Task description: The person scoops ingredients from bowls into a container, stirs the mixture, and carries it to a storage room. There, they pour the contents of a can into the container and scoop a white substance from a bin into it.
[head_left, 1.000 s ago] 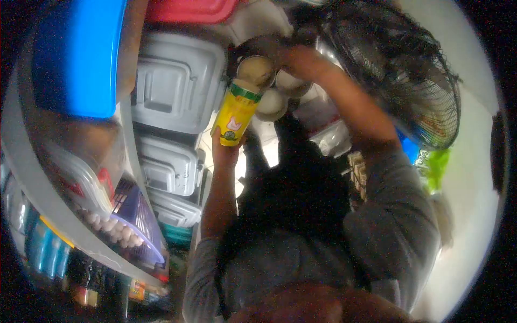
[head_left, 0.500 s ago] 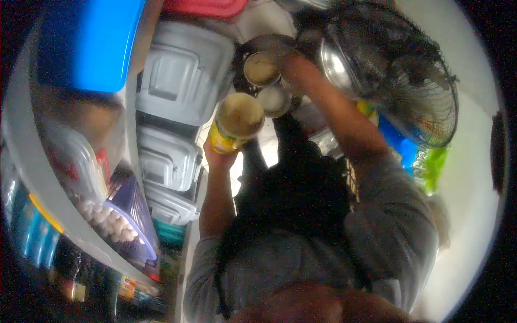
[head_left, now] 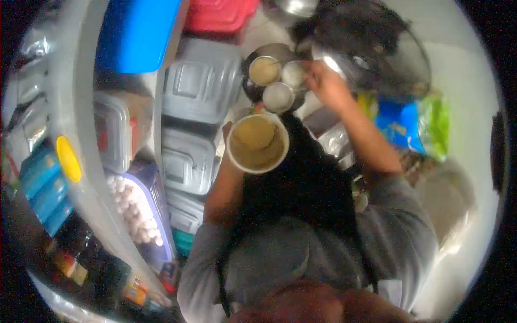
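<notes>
My left hand (head_left: 227,131) is wrapped round a wide tub (head_left: 271,161) of tan powder, its open mouth facing up; most of the fingers are hidden behind it. Beyond it, three small round containers sit together in a dark round holder: one with tan contents (head_left: 264,71), one with white contents (head_left: 294,74) and a pale one (head_left: 278,97). My right hand (head_left: 325,82) is closed at the rim of the white one. A thin handle lies across the tan one toward these fingers, but blur hides what they grip.
Grey lidded bins (head_left: 202,81) are stacked at left, below a red lid (head_left: 221,15). Shelves hold a blue bin (head_left: 137,35) and a purple basket (head_left: 161,237) of eggs or similar white round items. At right are a dark mesh cover (head_left: 371,48) and blue-green packets (head_left: 401,124).
The tub has come right and nearer my body, and its yellow label has turned out of sight. My right hand has drawn back to the right, uncovering the white container.
</notes>
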Motion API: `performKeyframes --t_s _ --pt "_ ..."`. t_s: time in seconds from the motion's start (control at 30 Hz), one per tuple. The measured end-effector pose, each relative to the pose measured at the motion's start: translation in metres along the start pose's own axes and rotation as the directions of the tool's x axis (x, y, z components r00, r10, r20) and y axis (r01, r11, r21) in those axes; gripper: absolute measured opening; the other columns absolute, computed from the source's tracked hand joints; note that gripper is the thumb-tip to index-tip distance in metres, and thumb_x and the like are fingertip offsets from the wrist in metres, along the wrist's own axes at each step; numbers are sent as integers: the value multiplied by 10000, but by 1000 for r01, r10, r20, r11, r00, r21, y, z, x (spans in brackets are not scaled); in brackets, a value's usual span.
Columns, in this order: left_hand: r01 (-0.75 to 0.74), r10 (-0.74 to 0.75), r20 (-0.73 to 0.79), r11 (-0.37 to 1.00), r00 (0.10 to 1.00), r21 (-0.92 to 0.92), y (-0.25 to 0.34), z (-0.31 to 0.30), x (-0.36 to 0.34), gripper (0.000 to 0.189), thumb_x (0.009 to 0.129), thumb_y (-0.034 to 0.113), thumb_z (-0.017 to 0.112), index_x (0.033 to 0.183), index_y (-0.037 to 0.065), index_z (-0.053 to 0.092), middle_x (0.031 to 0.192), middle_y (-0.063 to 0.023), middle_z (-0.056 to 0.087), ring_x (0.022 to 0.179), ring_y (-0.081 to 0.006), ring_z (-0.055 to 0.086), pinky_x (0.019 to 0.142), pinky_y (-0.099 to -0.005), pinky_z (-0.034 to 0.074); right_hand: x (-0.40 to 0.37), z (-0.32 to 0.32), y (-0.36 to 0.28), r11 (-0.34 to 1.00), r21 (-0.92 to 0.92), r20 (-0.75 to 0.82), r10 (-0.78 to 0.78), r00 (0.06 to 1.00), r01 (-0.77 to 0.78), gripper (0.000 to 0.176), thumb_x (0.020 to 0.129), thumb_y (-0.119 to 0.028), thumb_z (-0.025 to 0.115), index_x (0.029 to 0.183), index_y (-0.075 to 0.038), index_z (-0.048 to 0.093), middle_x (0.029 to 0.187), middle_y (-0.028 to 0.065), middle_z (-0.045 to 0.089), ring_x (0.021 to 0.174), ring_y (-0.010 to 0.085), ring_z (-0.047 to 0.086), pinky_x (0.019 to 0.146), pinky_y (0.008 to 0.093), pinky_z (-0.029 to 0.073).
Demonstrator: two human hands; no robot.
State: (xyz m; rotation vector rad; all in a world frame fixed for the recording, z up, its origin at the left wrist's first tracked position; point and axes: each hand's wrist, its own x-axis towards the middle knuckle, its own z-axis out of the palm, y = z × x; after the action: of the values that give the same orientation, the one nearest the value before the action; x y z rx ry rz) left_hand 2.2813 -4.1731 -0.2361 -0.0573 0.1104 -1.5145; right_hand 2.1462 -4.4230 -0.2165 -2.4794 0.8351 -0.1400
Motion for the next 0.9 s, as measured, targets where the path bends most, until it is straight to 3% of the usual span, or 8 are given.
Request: performKeyframes --t_s 0.13,0.27,0.3,0.33,0.57,0.6,0.87,0.9 --pt "254 -311 -91 887 946 -386 -21 -8 10 670 973 487 485 1464 42 381 1250 -357 538 1058 -477 605 865 -530 550 -105 -65 -44 960 190 -74 221 972 -204 337 934 -198 605 1220 -21 617 1141 174 646 1057 336 628 921 391 489" --pt "256 -255 -16 961 967 105 -69 27 -6 681 980 489 476 1483 47 351 1331 -336 496 1063 -508 583 885 -563 534 -231 -68 -77 896 311 -263 402 877 -318 326 928 -216 599 1212 -59 631 1110 193 651 1052 356 623 911 399 492" --pt "525 -542 5 813 841 -253 -73 -4 -8 684 974 490 484 1475 42 358 1398 -278 472 1173 -535 512 941 -601 501 -266 -63 -90 857 346 -257 478 840 -382 328 933 -213 597 1220 -58 632 1111 187 656 1055 339 629 916 388 492" --pt "455 -466 109 884 878 109 -95 44 -14 685 956 510 497 1451 47 395 1428 -221 471 1281 -478 456 1026 -591 447 -302 -55 -101 838 364 -282 515 809 -407 328 933 -213 597 1220 -58 632 1111 187 656 1055 339 629 916 388 492" --pt "656 -570 -368 736 735 168 -138 -24 -95 581 966 415 501 1406 44 425 1399 -149 514 1214 -318 561 1024 -516 476 -478 37 -134 566 541 -204 806 556 -622 289 926 -162 613 1176 -23 653 1116 189 670 1034 333 640 917 387 502" --pt "320 -499 -160 254 852 913 -154 23 -113 561 970 314 542 1435 49 376 1418 -140 495 1241 -291 541 995 -483 509 -492 38 -142 616 492 -221 772 596 -615 309 905 -143 612 1183 -11 645 1136 199 665 1055 350 631 942 416 494" --pt "896 -702 -696 393 149 -205 -144 -10 -119 656 974 406 523 1501 87 300 1465 -268 388 1313 -505 402 1039 -558 449 -584 76 -162 677 506 -283 715 639 -534 341 945 -315 530 1142 -69 662 960 194 642 961 403 600 871 486 482" --pt "790 -711 -545 598 445 -135 -132 2 -129 686 967 482 479 1504 97 297 1469 -261 387 1305 -537 391 1007 -598 455 -565 5 -169 653 247 140 707 693 -716 332 951 -283 543 1161 -53 660 935 192 666 957 379 618 870 468 491"
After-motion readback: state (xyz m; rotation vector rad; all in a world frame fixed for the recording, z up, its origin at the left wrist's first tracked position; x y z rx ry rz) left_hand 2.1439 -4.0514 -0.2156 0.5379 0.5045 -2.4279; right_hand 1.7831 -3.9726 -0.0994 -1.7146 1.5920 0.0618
